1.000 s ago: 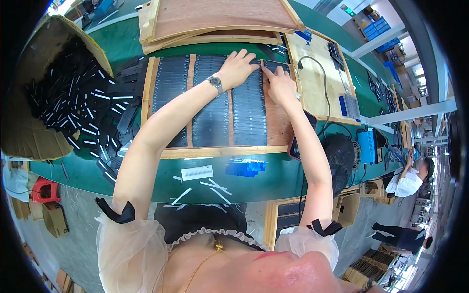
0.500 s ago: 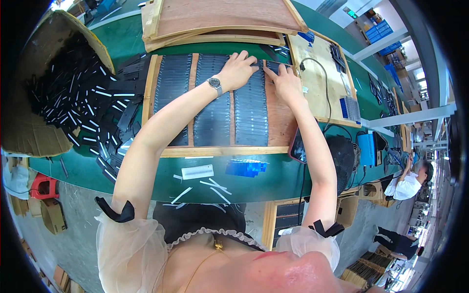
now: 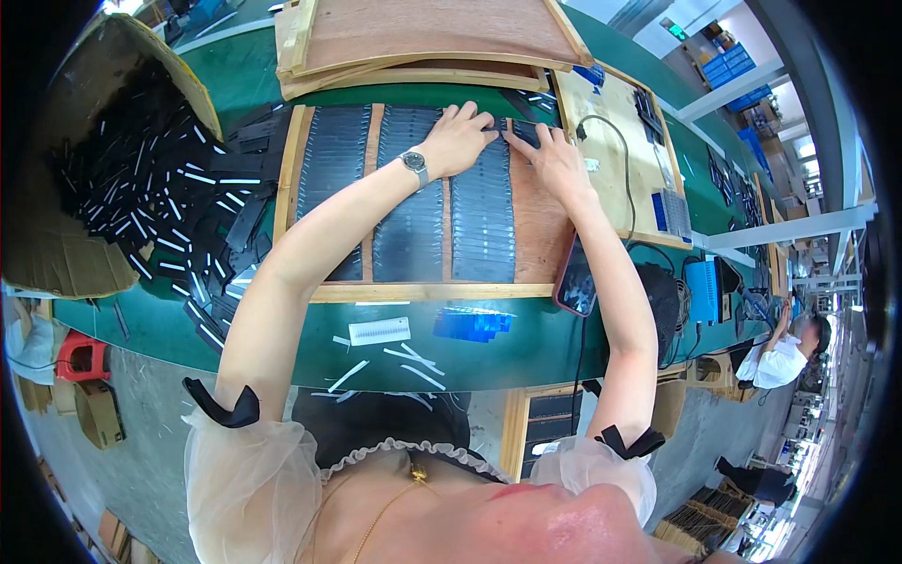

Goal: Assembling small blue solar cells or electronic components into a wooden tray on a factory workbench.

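Observation:
A shallow wooden tray (image 3: 432, 292) lies in front of me, holding columns of overlapping flat black strips (image 3: 407, 226) with thin wood dividers between them. My left hand (image 3: 458, 141) rests over the far end of the third column, its fingers apart and bent, the tips near the divider. Beside it, my right hand (image 3: 556, 164) is at the far end of the rightmost column, thumb and forefinger spread. A few black strips (image 3: 528, 134) lie under and between its fingers. Bare wood shows nearer me in that column.
Loose black strips spill from a cardboard box (image 3: 113, 273) at left. Stacked wooden trays (image 3: 432, 33) stand beyond. A phone (image 3: 576, 277) leans by the tray's right corner, near cables and a blue device (image 3: 703, 289). White strips and blue pieces (image 3: 473, 323) lie in front.
My right hand has shifted very slightly, its thumb nearer the divider, and the forearm has moved a little right, uncovering more of the phone. The left hand stays nearly in place.

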Available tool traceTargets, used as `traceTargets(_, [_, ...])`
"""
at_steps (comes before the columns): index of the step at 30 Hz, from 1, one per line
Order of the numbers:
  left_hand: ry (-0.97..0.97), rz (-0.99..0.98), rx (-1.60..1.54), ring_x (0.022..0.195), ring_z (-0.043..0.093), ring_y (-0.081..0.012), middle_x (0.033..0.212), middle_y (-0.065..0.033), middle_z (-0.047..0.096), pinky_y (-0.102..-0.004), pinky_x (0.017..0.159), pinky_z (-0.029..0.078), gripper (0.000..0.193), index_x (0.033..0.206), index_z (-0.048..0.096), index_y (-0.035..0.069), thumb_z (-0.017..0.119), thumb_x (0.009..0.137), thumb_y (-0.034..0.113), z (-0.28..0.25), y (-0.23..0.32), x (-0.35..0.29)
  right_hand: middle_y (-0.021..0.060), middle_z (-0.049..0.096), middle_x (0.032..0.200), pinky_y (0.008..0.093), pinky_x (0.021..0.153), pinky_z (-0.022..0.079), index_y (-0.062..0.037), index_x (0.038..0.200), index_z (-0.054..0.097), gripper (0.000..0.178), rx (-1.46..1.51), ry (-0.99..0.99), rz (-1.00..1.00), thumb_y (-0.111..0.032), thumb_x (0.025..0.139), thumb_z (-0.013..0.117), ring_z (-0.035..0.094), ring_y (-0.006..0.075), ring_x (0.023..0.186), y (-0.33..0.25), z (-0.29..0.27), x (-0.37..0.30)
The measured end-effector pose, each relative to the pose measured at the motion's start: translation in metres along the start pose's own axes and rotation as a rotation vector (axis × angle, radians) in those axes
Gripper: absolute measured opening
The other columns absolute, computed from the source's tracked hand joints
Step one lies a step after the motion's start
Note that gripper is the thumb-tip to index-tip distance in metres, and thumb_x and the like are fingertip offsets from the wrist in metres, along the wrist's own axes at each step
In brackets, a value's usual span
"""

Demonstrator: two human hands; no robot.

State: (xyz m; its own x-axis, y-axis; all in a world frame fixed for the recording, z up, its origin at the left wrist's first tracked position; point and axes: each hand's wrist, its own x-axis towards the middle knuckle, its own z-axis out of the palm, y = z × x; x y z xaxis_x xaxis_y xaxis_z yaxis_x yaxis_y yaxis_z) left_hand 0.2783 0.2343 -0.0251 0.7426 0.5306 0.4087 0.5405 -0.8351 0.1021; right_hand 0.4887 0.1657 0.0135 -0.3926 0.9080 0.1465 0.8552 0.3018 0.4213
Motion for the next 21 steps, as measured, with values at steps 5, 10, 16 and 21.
traceTargets(5, [-0.016,-0.019,-0.017,0.111,0.049,-0.0247,0.123,-0.0056,0.058,-0.0373,0.096,0.041,0.037,0.122,0.068,0.011,0.053,0.088,0.007,-0.006,0.0,-0.007,0.0115,0.052,0.109,0.0388,0.075,0.057,-0.0321,0.134,0.054,0.054,0.175,0.019,0.081,-0.007,0.086,0.056,0.059,0.0312,0.099,-0.006,-0.025,-0.002])
traceTargets(10, [0.157,-0.015,-0.096,0.114,0.052,-0.0297,0.12,-0.0084,0.059,-0.0413,0.093,0.044,0.037,0.118,0.066,0.007,0.06,0.081,0.004,-0.058,0.002,-0.022,0.0102,0.068,0.104,0.033,0.088,0.05,-0.0094,0.109,0.069,0.022,0.939,0.341,0.35,-0.008,0.089,0.061,0.063,0.0217,0.098,0.004,-0.09,-0.015])
traceTargets(16, [-0.142,0.06,-0.52,0.115,0.055,-0.031,0.119,-0.0129,0.061,-0.041,0.1,0.044,0.025,0.115,0.064,0.006,0.06,0.091,0.009,-0.166,0.058,-0.14,0.0063,0.066,0.088,0.0241,0.06,0.042,-0.0091,0.09,0.069,0.011,2.065,0.501,-0.13,-0.002,0.082,0.068,0.054,0.0135,0.067,-0.084,-0.226,-0.107])
traceTargets(21, [-0.464,-0.058,-1.012,0.127,0.052,-0.03,0.14,-0.014,0.051,-0.042,0.108,0.042,0.047,0.135,0.052,0.005,0.06,0.089,0.003,-0.178,0.135,-0.265,0.0085,0.066,0.081,0.0218,0.042,0.041,-0.0113,0.084,0.074,0.02,2.395,0.39,-0.6,0.005,0.073,0.074,0.053,0.0151,0.051,-0.154,-0.243,-0.132])
